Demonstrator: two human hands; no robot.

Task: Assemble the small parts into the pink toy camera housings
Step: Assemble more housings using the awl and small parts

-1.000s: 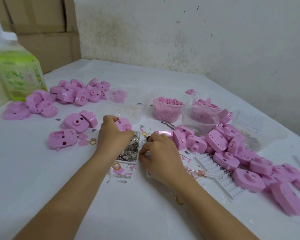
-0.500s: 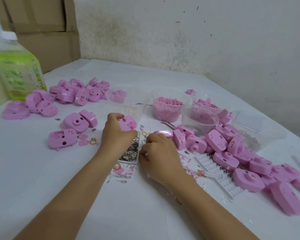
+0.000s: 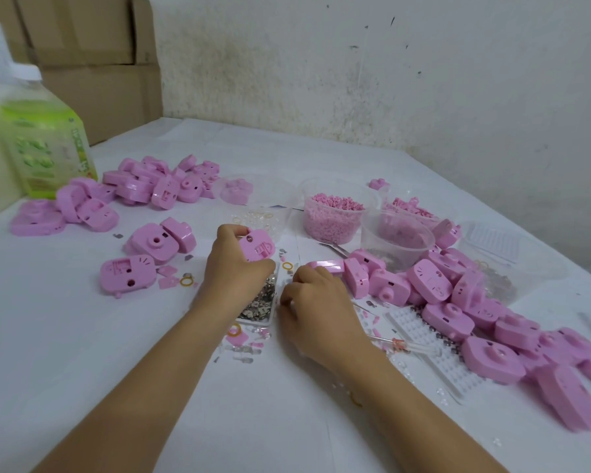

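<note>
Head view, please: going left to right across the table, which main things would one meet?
Green bottle → left pile of pink housings → left hand holding a pink housing → right hand → tub of pink pellets → right pile of pink housings.

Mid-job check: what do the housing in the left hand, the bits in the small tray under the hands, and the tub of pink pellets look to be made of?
Housing: likely moulded plastic, smooth pink with a soft sheen and crisp moulded slots. Tray bits: probably metal, silvery grey with glints; too small to be sure. Tub: clear, thin plastic, since the pink contents show through its wall.
</note>
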